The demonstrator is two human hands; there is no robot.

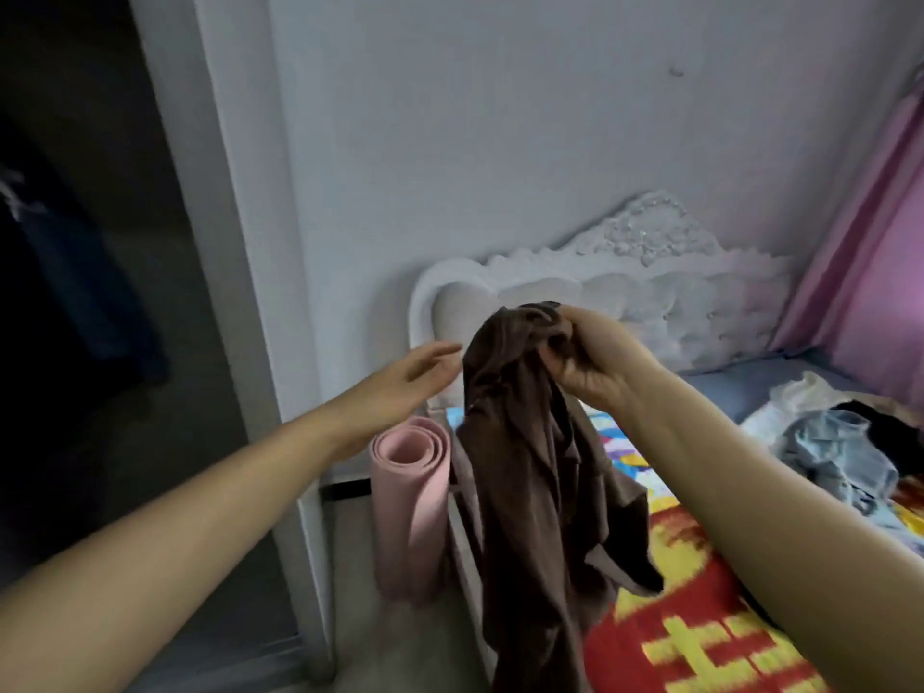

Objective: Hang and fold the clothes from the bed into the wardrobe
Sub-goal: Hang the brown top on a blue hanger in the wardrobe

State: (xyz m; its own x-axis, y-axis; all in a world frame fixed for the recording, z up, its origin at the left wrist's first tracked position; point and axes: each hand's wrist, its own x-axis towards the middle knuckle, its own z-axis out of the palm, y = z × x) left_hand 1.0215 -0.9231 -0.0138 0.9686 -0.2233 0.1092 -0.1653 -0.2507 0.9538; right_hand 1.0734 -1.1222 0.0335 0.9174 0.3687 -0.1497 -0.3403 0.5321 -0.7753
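Gripping bunched brown garment (535, 467), right hand (595, 357) hides its collar.

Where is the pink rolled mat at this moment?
In the head view, the pink rolled mat stands upright on the floor, lower centre-left, between the wardrobe frame and the bed, just left of the hanging brown garment.

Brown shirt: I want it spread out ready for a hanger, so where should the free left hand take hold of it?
Probably the bunched top edge of the brown shirt, beside where the right hand pinches it. Come in from the left, where the open left hand hovers; the cloth hangs straight down from that one point, so pulling the top apart should open it.
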